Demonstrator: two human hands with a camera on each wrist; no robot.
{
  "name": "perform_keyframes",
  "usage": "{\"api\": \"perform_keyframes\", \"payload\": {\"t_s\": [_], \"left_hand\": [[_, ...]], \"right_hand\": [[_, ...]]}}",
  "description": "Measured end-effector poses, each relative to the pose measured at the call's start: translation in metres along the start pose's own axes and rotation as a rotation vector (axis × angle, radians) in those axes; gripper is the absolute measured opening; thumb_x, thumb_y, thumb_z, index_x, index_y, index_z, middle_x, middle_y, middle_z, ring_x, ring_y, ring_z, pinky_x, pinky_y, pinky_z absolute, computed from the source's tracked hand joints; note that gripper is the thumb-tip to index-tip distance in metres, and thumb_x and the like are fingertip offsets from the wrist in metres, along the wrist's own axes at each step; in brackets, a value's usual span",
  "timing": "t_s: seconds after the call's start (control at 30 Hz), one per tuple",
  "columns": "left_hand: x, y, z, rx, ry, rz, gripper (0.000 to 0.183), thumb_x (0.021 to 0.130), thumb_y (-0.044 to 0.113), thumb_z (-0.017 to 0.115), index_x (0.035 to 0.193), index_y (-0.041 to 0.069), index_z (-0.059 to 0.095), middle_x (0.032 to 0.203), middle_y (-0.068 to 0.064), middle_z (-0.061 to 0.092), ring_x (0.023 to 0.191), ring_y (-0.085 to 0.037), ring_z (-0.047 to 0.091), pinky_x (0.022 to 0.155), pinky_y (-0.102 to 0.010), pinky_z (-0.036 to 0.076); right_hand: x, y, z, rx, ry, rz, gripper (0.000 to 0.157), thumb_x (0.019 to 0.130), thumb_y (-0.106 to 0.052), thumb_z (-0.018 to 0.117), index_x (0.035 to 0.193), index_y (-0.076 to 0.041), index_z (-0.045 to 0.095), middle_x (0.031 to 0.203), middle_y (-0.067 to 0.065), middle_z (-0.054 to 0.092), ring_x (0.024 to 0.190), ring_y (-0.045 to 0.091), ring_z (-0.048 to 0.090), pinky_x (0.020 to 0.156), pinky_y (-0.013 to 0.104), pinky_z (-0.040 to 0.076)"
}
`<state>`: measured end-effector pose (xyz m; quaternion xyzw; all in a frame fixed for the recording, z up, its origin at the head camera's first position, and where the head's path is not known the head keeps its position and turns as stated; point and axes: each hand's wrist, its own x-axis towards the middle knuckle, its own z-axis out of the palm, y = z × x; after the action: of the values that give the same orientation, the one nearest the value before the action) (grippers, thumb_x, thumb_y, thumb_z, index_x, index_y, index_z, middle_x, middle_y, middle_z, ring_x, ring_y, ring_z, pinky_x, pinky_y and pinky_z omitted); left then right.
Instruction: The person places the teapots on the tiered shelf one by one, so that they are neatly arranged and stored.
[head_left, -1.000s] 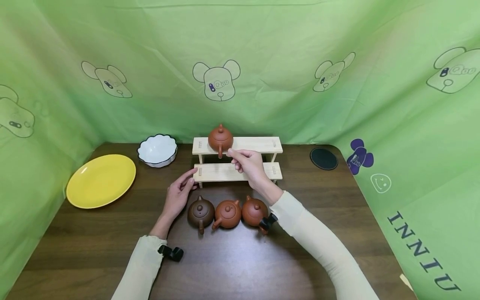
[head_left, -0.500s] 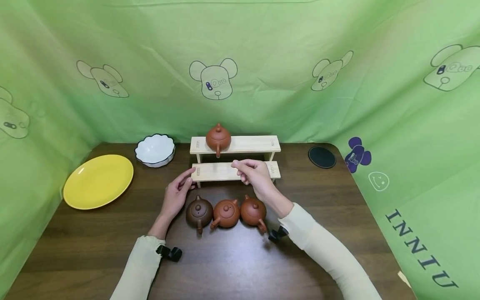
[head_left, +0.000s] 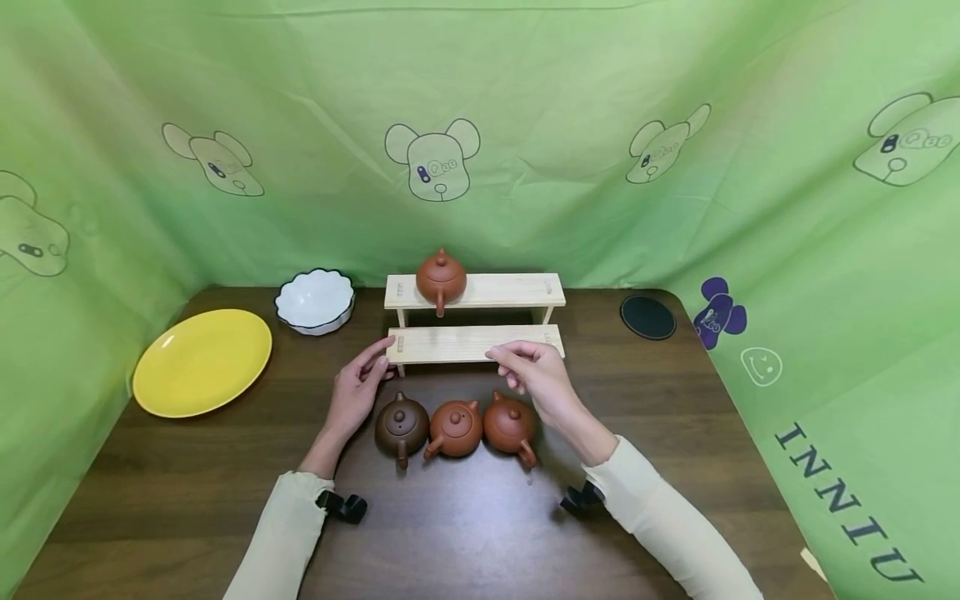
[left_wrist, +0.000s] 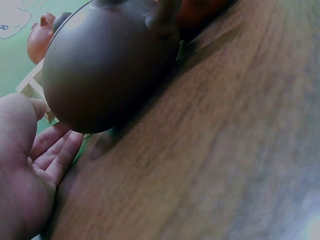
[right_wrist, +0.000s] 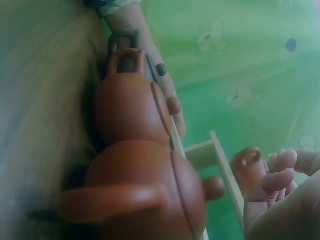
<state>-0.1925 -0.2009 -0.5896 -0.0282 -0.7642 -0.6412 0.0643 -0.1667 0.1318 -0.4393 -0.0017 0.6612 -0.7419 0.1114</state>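
My left hand (head_left: pixel 351 400) touches the left end of the lower tier of a two-tier wooden stand (head_left: pixel 442 344), its fingers fairly straight. In front of the stand sit a dark brown teapot (head_left: pixel 402 427) and two reddish-brown teapots, one in the middle (head_left: pixel 457 430) and one on the right (head_left: pixel 510 425). A further reddish-brown teapot (head_left: pixel 441 277) rests on the upper tier, left of centre. Over the right front of the lower tier hovers my right hand (head_left: pixel 542 383), loosely curled and holding nothing. The dark teapot (left_wrist: pixel 110 65) fills much of the left wrist view.
A yellow plate (head_left: pixel 202 363) lies at the far left, with a scalloped white bowl (head_left: pixel 315 300) behind it. At the back right is a round black coaster (head_left: pixel 648 317). Green printed cloth (head_left: pixel 540 217) encloses the table's back and sides.
My right hand has drawn back from the teapot on the upper tier, moving toward me and to the right. The left hand and all the teapots stay where they were.
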Motion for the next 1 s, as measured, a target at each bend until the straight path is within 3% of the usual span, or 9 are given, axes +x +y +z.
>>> {"api": "perform_keyframes", "payload": {"t_s": [0.17,0.3,0.4,0.53,0.73,0.87,1.0], "left_hand": [[0.001,-0.003,-0.001,0.004,-0.004,0.012,0.038,0.112,0.041,0.068,0.149,0.036,0.071,0.138,-0.012,0.077,0.105,-0.022,0.081,0.095,-0.026,0.066],[0.001,-0.002,-0.001,0.006,-0.003,0.000,0.037,0.112,0.042,0.068,0.149,0.037,0.071,0.138,-0.010,0.077,0.105,-0.021,0.081,0.095,-0.026,0.065],[-0.003,0.011,0.001,0.018,0.004,-0.016,0.038,0.113,0.039,0.067,0.150,0.033,0.071,0.141,-0.013,0.076,0.105,-0.018,0.081,0.095,-0.025,0.065],[-0.007,0.025,0.003,0.027,0.018,0.010,0.039,0.115,0.034,0.066,0.152,0.025,0.071,0.139,-0.019,0.075,0.101,-0.016,0.081,0.093,-0.024,0.065],[-0.005,0.014,0.002,0.026,0.016,0.020,0.038,0.115,0.030,0.066,0.152,0.026,0.070,0.136,-0.015,0.078,0.100,-0.015,0.081,0.092,-0.024,0.065],[-0.010,0.024,0.004,0.025,0.021,0.022,0.039,0.115,0.033,0.066,0.152,0.025,0.070,0.135,-0.016,0.078,0.101,-0.014,0.080,0.092,-0.021,0.064],[-0.015,0.039,0.006,0.017,0.026,0.071,0.038,0.115,0.030,0.066,0.151,0.019,0.071,0.134,-0.023,0.077,0.099,-0.015,0.080,0.090,-0.020,0.064]], "right_hand": [[-0.009,0.009,-0.010,-0.014,0.000,0.019,0.012,0.103,-0.011,0.080,0.091,-0.014,0.082,0.070,-0.004,0.065,0.057,0.004,0.052,0.049,0.015,0.042],[-0.015,0.017,-0.016,-0.037,-0.013,0.021,0.008,0.103,-0.010,0.079,0.098,-0.005,0.081,0.071,-0.002,0.065,0.057,0.005,0.053,0.050,0.015,0.042],[-0.019,0.023,-0.021,-0.052,-0.008,0.015,0.009,0.103,-0.009,0.079,0.102,-0.001,0.081,0.071,-0.002,0.066,0.056,0.005,0.053,0.050,0.015,0.043],[-0.025,0.028,-0.026,-0.062,0.006,0.028,0.005,0.103,-0.007,0.078,0.100,-0.005,0.082,0.070,-0.003,0.067,0.055,0.003,0.053,0.050,0.014,0.044],[-0.032,0.035,-0.035,-0.076,0.009,0.042,0.006,0.102,-0.008,0.079,0.100,-0.003,0.082,0.068,-0.003,0.067,0.055,0.003,0.052,0.049,0.015,0.042],[-0.037,0.038,-0.042,-0.093,-0.008,0.033,0.014,0.103,-0.008,0.079,0.108,0.005,0.080,0.070,-0.004,0.067,0.056,0.004,0.052,0.049,0.015,0.040],[-0.042,0.042,-0.050,-0.123,-0.027,0.037,0.025,0.103,-0.007,0.078,0.117,0.013,0.076,0.073,-0.004,0.068,0.056,0.004,0.051,0.048,0.015,0.037]]}}
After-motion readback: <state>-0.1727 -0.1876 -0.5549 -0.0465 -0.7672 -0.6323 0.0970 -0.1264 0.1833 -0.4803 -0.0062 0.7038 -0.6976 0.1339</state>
